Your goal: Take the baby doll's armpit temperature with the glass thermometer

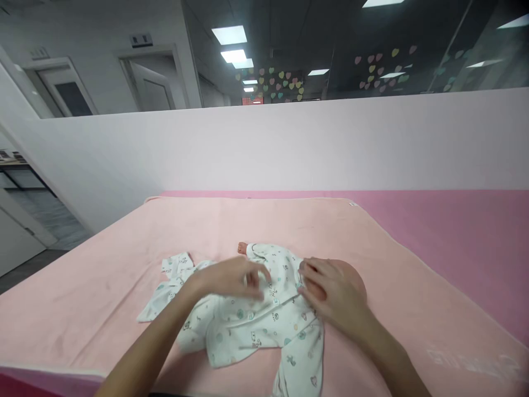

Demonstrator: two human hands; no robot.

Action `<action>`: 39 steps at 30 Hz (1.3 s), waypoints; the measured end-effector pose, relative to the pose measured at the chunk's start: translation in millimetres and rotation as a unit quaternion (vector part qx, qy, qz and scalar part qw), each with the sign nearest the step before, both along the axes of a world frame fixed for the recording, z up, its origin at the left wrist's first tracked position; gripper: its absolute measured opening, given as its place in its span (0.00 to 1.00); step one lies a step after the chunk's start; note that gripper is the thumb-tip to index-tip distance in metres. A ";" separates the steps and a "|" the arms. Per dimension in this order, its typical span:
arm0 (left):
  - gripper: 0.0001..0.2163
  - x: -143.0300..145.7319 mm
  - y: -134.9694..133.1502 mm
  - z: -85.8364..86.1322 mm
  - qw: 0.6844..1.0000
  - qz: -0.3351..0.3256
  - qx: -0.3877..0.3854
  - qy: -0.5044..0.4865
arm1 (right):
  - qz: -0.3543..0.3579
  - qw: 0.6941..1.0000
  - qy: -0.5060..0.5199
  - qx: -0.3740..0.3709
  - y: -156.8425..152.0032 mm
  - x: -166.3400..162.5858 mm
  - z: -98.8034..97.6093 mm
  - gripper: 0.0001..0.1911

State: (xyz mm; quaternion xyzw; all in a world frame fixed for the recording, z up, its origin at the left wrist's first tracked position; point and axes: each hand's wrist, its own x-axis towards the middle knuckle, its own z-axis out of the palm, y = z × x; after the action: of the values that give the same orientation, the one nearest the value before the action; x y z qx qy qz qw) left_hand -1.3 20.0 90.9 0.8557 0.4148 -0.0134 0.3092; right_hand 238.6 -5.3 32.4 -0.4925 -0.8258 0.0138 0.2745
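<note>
A baby doll [243, 247] lies on a pale pink blanket [289, 226], dressed in a white printed baby garment [256, 320]; its head is partly hidden under my right hand. My left hand [231, 277] rests on the garment over the doll's chest, blurred, fingers curled toward the fabric. My right hand [330, 289] lies at the garment's neck edge by the doll's head, fingers stretched and together, touching the cloth. One small doll hand pokes out of a sleeve at the far side.
The blanket covers a pink table surface [454, 231]. A low white partition wall [289, 143] runs behind it. Doors and a floor drop-off are at the left [37, 242]. Glass with heart stickers is beyond the wall.
</note>
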 end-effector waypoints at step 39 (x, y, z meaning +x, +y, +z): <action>0.30 6.1 91.6 -99.0 0.954 0.259 0.143 0.055 | 0.017 0.817 0.514 -0.260 58.4 74.4 -49.6 0.22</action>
State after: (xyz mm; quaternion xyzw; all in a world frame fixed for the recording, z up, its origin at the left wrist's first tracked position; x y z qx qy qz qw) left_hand 4.9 111.6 -8.1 0.7524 0.6358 0.0795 0.1528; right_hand 313.0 53.1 -17.2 -0.4532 -0.5384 0.4839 0.5203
